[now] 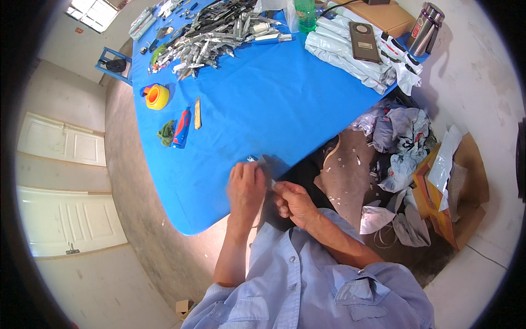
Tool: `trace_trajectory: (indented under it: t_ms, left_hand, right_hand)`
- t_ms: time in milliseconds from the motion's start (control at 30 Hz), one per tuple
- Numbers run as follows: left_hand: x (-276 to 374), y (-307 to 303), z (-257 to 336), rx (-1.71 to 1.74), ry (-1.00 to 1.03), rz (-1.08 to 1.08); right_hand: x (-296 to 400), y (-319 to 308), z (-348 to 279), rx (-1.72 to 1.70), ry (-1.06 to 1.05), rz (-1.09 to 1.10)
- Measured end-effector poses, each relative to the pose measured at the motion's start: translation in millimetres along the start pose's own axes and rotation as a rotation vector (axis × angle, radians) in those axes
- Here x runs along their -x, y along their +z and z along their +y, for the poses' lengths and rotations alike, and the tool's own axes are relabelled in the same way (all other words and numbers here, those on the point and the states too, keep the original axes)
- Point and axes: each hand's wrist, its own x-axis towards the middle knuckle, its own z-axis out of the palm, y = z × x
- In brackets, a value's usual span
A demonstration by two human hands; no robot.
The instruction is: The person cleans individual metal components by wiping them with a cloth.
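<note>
My left hand (pixel 247 185) is closed around a small object at the near edge of the blue-covered table (pixel 263 103); a whitish tip of it shows past the fingers. My right hand (pixel 294 201) pinches the end of a thin, greyish clear plastic piece (pixel 272 184) between thumb and fingers, just right of the left hand. Motion blurs the plastic between the hands. Farther left on the cloth lie a red and blue tool (pixel 182 128), a yellow-brown strip (pixel 198 113), a crumpled green cloth (pixel 166 133) and a yellow tape roll (pixel 157 97).
A big pile of thin plastic-wrapped items (pixel 209 41) covers the far side. At the far right are stacked plastic bags (pixel 341 57) with a phone (pixel 364 42) on top, and a steel flask (pixel 426 28). Crumpled bags (pixel 400 131) and an open cardboard box (pixel 468 193) sit on the floor at right.
</note>
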Motion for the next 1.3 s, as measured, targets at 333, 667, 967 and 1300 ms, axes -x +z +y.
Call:
trace_trajectory:
  t_ms: [333,667,967,1300]
  left_hand:
    - [-8,-6,-19,0.134,-0.128,0.083]
    - [31,-6,19,0.158,-0.003,-0.045]
    - [13,1,1,0.083,-0.001,-0.006]
    - [-11,7,-29,0.158,-0.116,0.097]
  right_hand:
    - [3,2,-1,0.012,-0.040,-0.043]
    - [2,-1,2,0.011,-0.045,-0.032]
    - [1,1,0,0.024,-0.031,-0.033]
    - [4,1,4,0.069,-0.062,-0.041]
